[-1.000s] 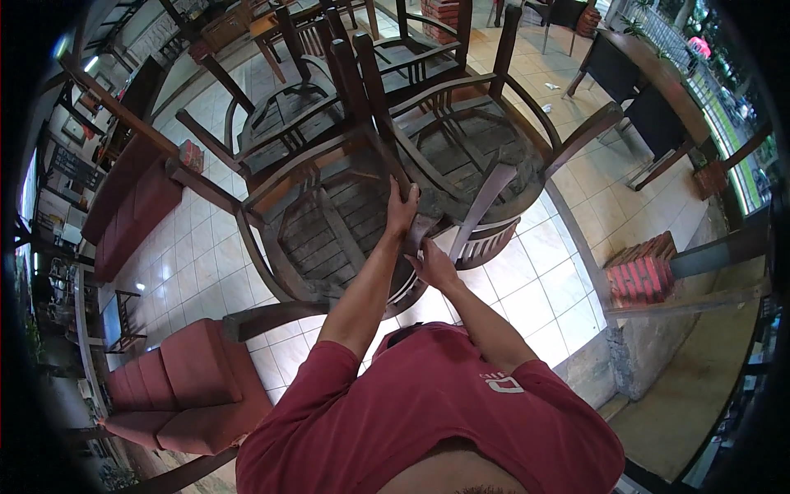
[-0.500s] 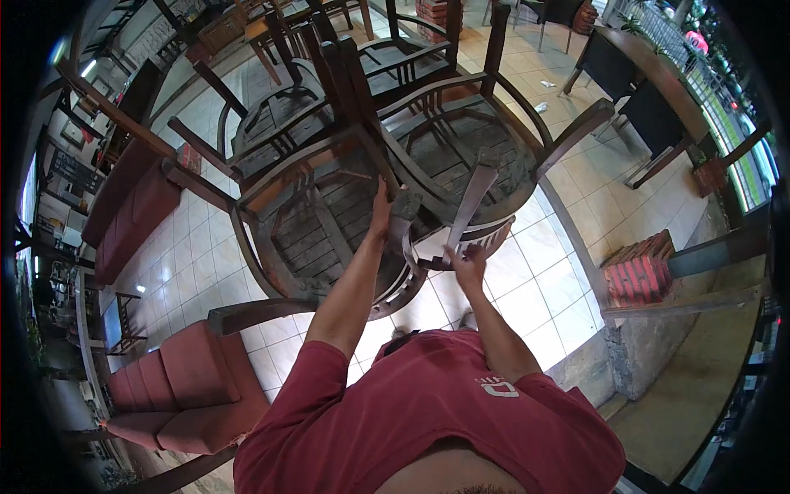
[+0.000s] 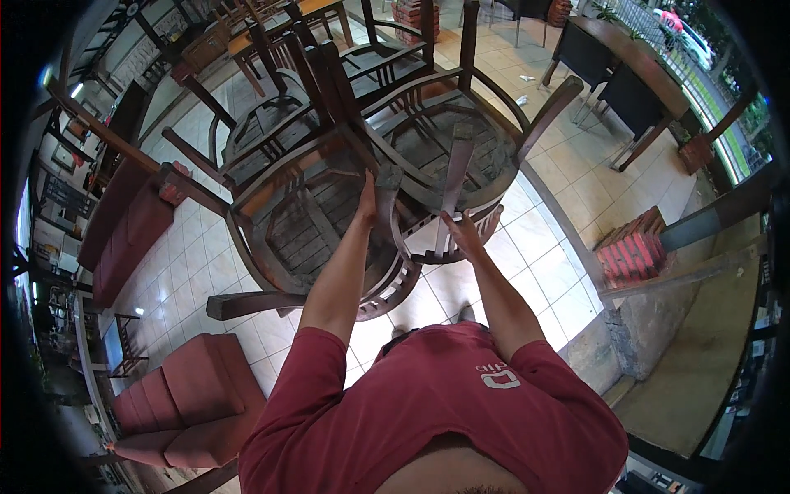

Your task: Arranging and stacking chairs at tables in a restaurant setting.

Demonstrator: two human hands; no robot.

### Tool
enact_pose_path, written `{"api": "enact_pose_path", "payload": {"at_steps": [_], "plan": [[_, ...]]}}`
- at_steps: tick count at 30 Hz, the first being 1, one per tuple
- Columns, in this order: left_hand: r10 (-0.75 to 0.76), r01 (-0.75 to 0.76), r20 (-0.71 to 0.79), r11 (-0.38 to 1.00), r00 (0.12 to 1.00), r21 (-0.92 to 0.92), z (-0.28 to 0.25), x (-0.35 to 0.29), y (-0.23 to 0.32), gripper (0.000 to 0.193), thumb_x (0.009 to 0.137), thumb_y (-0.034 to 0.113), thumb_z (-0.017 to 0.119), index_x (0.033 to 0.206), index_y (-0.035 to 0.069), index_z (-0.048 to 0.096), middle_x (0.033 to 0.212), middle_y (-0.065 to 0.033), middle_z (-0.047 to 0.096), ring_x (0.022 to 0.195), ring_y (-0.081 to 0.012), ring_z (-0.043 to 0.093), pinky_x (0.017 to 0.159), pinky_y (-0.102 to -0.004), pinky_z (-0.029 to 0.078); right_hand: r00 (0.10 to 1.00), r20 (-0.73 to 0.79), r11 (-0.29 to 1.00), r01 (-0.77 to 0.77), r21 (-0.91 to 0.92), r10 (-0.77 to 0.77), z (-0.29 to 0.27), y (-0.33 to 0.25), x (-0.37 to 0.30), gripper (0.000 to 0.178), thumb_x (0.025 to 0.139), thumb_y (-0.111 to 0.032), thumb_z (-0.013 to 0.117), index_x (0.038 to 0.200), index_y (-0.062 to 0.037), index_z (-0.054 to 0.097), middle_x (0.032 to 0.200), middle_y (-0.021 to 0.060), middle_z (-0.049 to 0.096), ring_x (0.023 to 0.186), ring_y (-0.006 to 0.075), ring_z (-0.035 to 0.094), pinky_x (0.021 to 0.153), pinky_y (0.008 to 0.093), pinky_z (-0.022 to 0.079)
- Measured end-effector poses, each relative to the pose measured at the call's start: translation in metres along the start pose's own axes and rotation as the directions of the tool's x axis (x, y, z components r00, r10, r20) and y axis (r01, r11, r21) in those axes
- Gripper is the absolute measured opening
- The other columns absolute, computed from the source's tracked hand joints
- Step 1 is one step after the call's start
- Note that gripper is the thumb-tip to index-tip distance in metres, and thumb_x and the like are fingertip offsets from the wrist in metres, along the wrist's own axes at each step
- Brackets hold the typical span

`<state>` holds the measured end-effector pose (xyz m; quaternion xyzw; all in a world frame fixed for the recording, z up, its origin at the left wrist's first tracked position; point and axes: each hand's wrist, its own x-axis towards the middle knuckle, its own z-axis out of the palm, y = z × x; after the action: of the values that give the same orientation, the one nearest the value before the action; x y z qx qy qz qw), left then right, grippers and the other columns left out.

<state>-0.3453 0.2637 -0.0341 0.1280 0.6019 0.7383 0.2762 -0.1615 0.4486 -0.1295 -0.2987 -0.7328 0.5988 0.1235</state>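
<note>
Several dark wooden armchairs stand upside down with their legs pointing up. Just ahead of me, the left chair (image 3: 300,235) and the right chair (image 3: 448,160) lean against each other, their slatted seat undersides showing. My left hand (image 3: 368,202) rests along the inner side of the left chair, by the leg where the two meet; its fingers are stretched upward, partly turned from view. My right hand (image 3: 466,234) is closed on the near edge of the right chair, beside an upright leg, thumb and fingers around the wood.
Red padded sofas (image 3: 193,387) are on the left. To the right stand a red brick pillar base (image 3: 632,253) and a ledge (image 3: 691,370). Farther off are a long wooden table (image 3: 634,62) with black chairs, and more upturned chairs (image 3: 276,123). Pale tiles (image 3: 527,284) cover the floor.
The view has shifted slightly, and the chairs appear a little farther left and up. Both hands stay at the chairs; the right hand's thumb now sits closer to the upright leg.
</note>
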Motion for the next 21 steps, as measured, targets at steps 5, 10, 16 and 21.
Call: {"api": "enact_pose_path", "payload": {"at_steps": [5,10,16,21], "plan": [[0.114,-0.121,-0.044,0.965,0.993,-0.234,-0.037,0.028,-0.071,0.066,0.101,0.065,0.039,0.124,0.009,0.064,0.103,-0.0056,0.070,0.082,-0.0190,0.065,0.073,-0.0379,0.052,0.993,-0.114,0.991,-0.041,-0.127,0.026,0.009,-0.021,-0.021,0.099,0.088,-0.055,0.070,0.153,0.0053,0.026,0.127,0.0270,0.063,0.118,0.0372,0.063,0.097,0.0402,0.049],[0.295,0.033,-0.499,0.837,0.815,0.547,-0.012,-0.047,-0.059,0.059,0.105,0.051,0.038,0.121,0.000,0.062,0.111,-0.0207,0.069,0.107,-0.0414,0.064,0.093,-0.0454,0.048,0.989,0.119,0.982,0.106,-0.157,-0.087,0.035,-0.036,-0.049,0.099,0.089,-0.054,0.069,0.156,0.0034,0.023,0.148,0.0264,0.047,0.127,0.0348,0.058,0.105,0.0376,0.045],[0.453,-0.048,-0.085,0.273,0.887,0.961,-0.061,-0.187,-0.066,0.061,0.096,0.047,0.056,0.139,0.004,0.052,0.136,-0.0179,0.057,0.131,-0.0334,0.049,0.113,-0.0531,0.032,0.870,0.458,0.887,0.347,-0.303,-0.184,0.106,-0.020,-0.089,0.110,0.084,-0.054,0.075,0.153,0.0093,0.019,0.126,0.0383,0.058,0.124,0.0412,0.059,0.100,0.0435,0.048],[0.246,-0.135,0.162,-0.123,0.956,0.983,-0.147,-0.254,-0.099,0.083,0.082,0.047,0.072,0.149,0.010,0.039,0.149,-0.0082,0.044,0.141,-0.0238,0.039,0.118,-0.0639,0.020,0.924,0.366,0.926,0.230,-0.301,-0.110,0.145,0.022,-0.086,0.103,0.089,-0.051,0.070,0.153,0.0084,0.016,0.131,0.0323,0.059,0.122,0.0400,0.060,0.091,0.0418,0.053]]}}
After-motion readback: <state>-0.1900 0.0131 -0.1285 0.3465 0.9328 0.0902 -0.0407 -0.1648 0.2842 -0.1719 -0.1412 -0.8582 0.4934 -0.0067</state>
